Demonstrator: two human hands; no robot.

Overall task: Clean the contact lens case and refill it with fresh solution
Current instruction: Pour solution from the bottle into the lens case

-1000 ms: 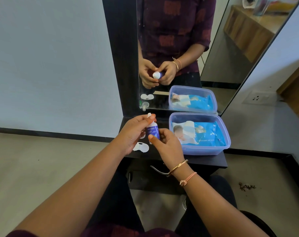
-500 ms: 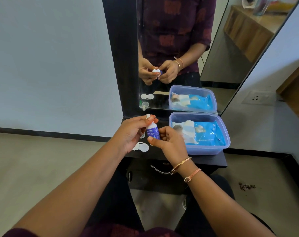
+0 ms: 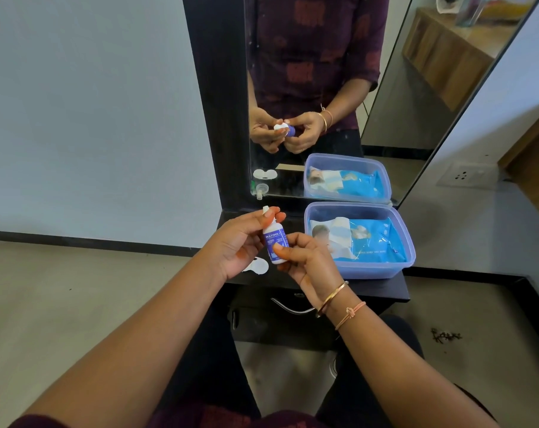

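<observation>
Above the dark surface [image 3: 382,290], in front of the mirror [image 3: 416,88], both hands hold one small solution bottle [image 3: 275,244] with a blue and white label. The bottle stands almost upright in the air, leaning a little to the left at the top. The right hand [image 3: 308,261] grips the lower part of it: the thumb lies across the label and the other fingers [image 3: 296,239] are curled behind the body. The left hand [image 3: 238,245] comes from the left side, and its thumb and first fingers are closed narrowly around the white top [image 3: 266,210] of the bottle. I cannot tell if this top is screwed on or loose.

The contact lens case [image 3: 258,266] is white and lies flat on the surface, just under the left hand and the bottle. Only a part of it shows, so I cannot say if its wells are open or covered.

To the right, well apart from the case, a clear plastic box [image 3: 407,254] stands on the same surface with no lid on it. Inside lies a blue packet of wet wipes [image 3: 374,242]. The right wrist wears a thin metal bangle [image 3: 333,296] and a pink cord [image 3: 351,313] beside it.
</observation>
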